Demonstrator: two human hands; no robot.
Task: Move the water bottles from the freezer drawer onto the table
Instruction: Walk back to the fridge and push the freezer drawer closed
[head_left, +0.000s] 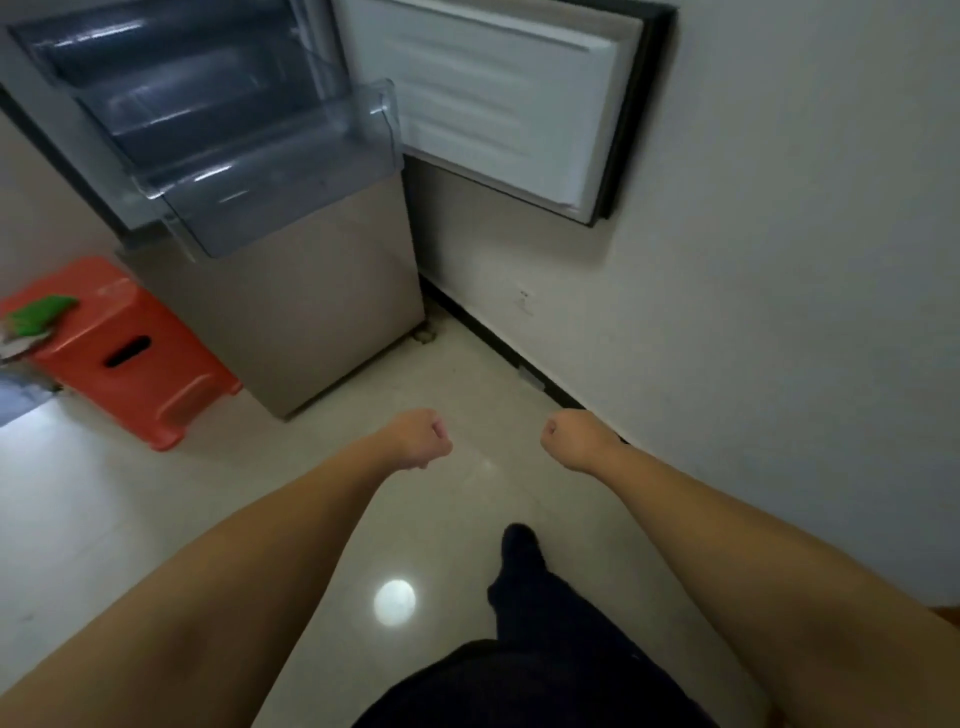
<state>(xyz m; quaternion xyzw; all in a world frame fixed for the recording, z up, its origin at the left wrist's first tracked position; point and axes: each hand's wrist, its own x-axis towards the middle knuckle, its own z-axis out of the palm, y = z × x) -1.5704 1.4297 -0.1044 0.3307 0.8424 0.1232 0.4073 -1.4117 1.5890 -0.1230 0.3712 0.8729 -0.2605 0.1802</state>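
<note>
Cream shiny floor tiles (457, 374) fill the room, with a round spot of light (395, 603) at 6 o'clock. At 11 o'clock stands a tan metal freezer (311, 312) with its white door (498, 104) swung wide against the pale wall (779, 260). One clear plastic freezer drawer (270, 197) sticks out, tilted down; no water bottles show in it. An orange plastic stool (130, 353) sits at 9 o'clock, beside the freezer. The left hand (415, 439) and right hand (574, 439) hang over the floor, well apart, each grip curled tight and holding nothing. A dark trouser leg (545, 623) steps forward below.
</note>
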